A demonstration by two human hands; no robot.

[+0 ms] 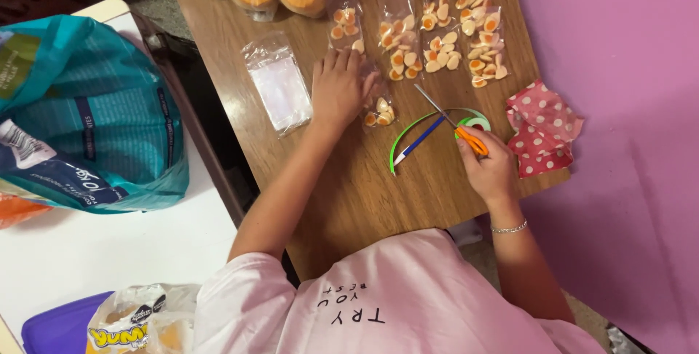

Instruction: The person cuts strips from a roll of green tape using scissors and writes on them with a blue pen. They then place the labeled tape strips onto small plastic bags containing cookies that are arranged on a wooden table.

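Now the left hand (338, 86) lies flat, fingers spread, pressing a candy bag (378, 106) on the counter (364, 194). Just beside it, the right hand (488, 165) grips orange scissors (455, 122), blades slightly parted over green ribbon (415, 127). Filled bags (444, 34) lie beyond; dotted cloth (542, 132) sits right.

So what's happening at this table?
A person is at a wooden table. Their left hand rests flat on a small clear bag of orange-and-white candies, while the right hand holds orange-handled scissors over a green ribbon. More filled candy bags lie in a row beyond, with empty bags alongside.
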